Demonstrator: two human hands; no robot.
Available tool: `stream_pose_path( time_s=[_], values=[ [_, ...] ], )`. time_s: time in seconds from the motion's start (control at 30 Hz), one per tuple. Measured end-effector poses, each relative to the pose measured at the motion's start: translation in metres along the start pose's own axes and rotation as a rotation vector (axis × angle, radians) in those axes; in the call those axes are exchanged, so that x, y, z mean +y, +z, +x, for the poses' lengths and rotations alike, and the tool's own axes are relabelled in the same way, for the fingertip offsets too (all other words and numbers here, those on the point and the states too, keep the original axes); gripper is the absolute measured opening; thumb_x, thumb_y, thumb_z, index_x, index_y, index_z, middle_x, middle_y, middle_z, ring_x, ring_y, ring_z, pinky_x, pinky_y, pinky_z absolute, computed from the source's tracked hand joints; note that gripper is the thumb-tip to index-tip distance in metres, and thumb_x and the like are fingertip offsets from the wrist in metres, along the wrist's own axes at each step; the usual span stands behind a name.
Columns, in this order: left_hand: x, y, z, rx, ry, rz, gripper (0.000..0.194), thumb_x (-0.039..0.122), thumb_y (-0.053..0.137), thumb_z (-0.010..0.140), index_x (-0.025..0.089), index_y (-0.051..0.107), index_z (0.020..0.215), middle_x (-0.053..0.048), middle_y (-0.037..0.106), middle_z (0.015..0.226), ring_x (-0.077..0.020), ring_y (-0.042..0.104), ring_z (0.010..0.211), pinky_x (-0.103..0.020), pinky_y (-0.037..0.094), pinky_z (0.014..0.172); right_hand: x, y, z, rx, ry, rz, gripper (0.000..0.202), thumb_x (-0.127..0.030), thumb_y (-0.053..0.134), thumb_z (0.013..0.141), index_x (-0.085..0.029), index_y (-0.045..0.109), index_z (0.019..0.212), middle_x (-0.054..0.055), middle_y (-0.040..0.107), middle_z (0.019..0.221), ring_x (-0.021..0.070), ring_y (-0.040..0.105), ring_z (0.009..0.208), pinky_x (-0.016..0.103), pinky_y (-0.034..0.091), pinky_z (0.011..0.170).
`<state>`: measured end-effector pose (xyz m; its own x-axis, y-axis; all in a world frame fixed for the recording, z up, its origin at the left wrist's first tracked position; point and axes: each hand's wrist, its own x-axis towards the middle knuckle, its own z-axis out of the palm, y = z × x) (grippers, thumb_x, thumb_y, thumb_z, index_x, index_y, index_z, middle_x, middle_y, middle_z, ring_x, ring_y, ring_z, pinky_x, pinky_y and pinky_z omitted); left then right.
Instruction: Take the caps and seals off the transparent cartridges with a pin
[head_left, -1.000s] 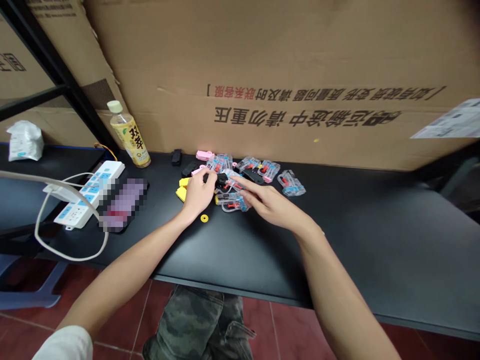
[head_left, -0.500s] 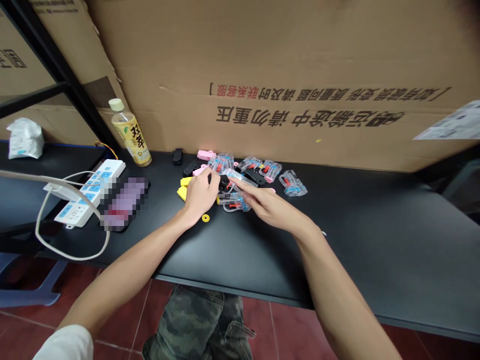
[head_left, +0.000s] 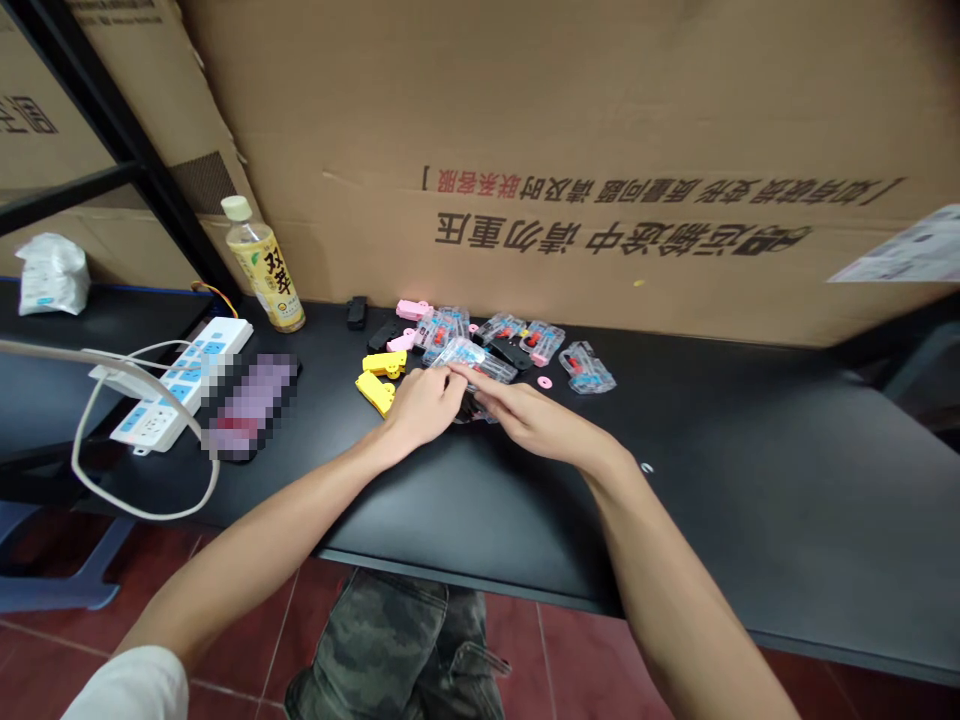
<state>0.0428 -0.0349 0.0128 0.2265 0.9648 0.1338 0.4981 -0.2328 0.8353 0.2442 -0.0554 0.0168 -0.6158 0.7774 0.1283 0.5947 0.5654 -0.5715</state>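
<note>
My left hand (head_left: 427,404) and my right hand (head_left: 525,412) meet over the front of a pile of small plastic parts, fingers closed and fingertips touching. What they pinch is mostly hidden; a dark bit shows beneath the fingers. Just behind the fingertips lies a clear toy water gun (head_left: 466,352), with other clear ones holding red and blue parts around it. Left of my left hand are two yellow plastic pieces (head_left: 375,392). Pink pieces (head_left: 414,309) and black pieces (head_left: 510,352) lie among the pile. A pink ring (head_left: 544,382) rests right of it.
A drink bottle (head_left: 264,268) stands at the back left, near a white power strip (head_left: 184,385) with a looping cable. A blurred-out phone (head_left: 251,408) lies beside it. Cardboard (head_left: 555,110) walls off the back of the black table (head_left: 750,480). A small white bit (head_left: 646,467) lies right.
Both hands have drawn slightly toward me, uncovering the yellow pieces and a clear toy gun. The black part seen between the fingers is now largely covered. The yellow ring is out of sight.
</note>
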Motion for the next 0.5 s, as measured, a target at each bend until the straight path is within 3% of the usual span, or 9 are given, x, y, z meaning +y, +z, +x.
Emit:
stream_pose_path(
  time_s=[0.13,0.23,0.37,0.5],
  values=[
    [-0.003,-0.003,0.003,0.169,-0.091,-0.047,0.035,0.020,0.042,0.095,0.020,0.051,0.061,-0.003,0.061,0.067,-0.0190,0.054,0.070,-0.030,0.036,0.069,0.010,-0.007,-0.002,0.100,0.124,-0.023,0.061,-0.041,0.032,0.105,-0.014,0.039,0.161,0.006,0.073,0.086,0.0187,0.066,0.067,0.036,0.060,0.079],
    [-0.007,-0.009,0.007,0.230,-0.022,-0.061,0.029,0.021,0.041,0.099,0.019,0.063,0.078,-0.005,0.071,0.086,-0.0196,0.062,0.085,-0.030,0.042,0.079,0.024,-0.012,-0.003,0.300,0.268,-0.070,0.060,-0.042,0.033,0.105,-0.013,0.046,0.156,0.010,0.073,0.090,0.0236,0.069,0.076,0.043,0.058,0.084],
    [-0.014,-0.004,0.007,0.160,0.115,0.078,0.029,0.030,0.040,0.104,0.018,0.066,0.095,-0.008,0.071,0.096,-0.0204,0.064,0.091,-0.032,0.045,0.086,0.044,-0.013,-0.004,0.508,0.367,-0.030,0.055,-0.048,0.038,0.103,-0.016,0.058,0.143,0.013,0.074,0.096,0.0276,0.071,0.088,0.043,0.057,0.083],
    [-0.022,0.002,0.007,0.130,0.253,0.163,0.029,0.034,0.044,0.104,0.016,0.066,0.111,-0.013,0.070,0.112,-0.0247,0.062,0.109,-0.039,0.044,0.102,0.061,-0.022,-0.010,0.672,0.383,-0.016,0.055,-0.054,0.043,0.100,-0.017,0.059,0.138,0.012,0.073,0.097,0.0248,0.069,0.082,0.038,0.056,0.075]
  ],
)
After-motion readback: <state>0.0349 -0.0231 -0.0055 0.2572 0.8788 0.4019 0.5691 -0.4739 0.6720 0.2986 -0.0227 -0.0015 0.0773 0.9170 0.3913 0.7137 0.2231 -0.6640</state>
